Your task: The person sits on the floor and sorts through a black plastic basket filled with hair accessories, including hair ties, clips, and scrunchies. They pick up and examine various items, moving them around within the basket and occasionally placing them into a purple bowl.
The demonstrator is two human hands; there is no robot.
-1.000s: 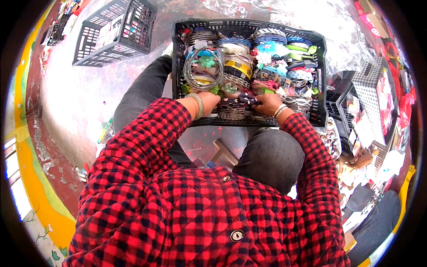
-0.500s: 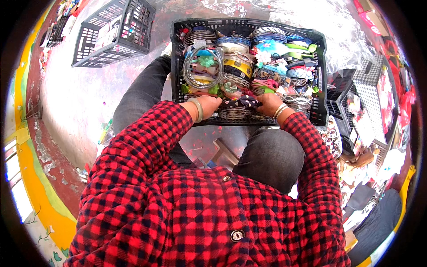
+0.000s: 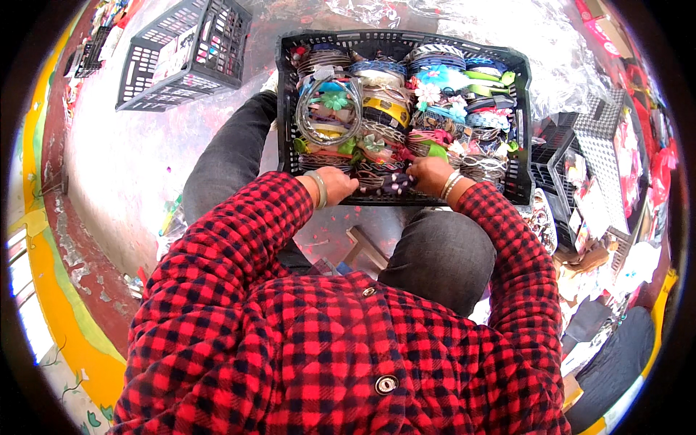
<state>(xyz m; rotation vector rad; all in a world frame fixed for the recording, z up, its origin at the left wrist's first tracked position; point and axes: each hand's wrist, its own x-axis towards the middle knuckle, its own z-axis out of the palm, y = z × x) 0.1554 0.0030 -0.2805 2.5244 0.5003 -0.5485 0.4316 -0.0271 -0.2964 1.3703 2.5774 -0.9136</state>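
Observation:
A black plastic crate (image 3: 516, 190) in front of me is packed with rows of headbands, many with bows and fabric flowers. Over its near edge I hold a dark headband with a white polka-dot bow (image 3: 396, 183). My right hand (image 3: 432, 176) pinches it at the right end of the bow. At the left, my left hand (image 3: 336, 186) has its fingers closed around the other end; the exact grip there is partly hidden. A coil of clear tubing-like hoops (image 3: 303, 123) lies on the headbands at the crate's left.
Another black crate (image 3: 148, 94) stands tipped on the floor at the far left. To the right are stacked dark crates (image 3: 554, 170) with packaged goods, plus a grey perforated basket (image 3: 600, 156). Clear plastic sheeting (image 3: 558, 80) lies behind. My knee (image 3: 442, 254) is under the crate's near side.
Both hands have drawn slightly toward me with the polka-dot headband, from above the near row to the crate's near rim. The bow now hangs lower and more bunched.

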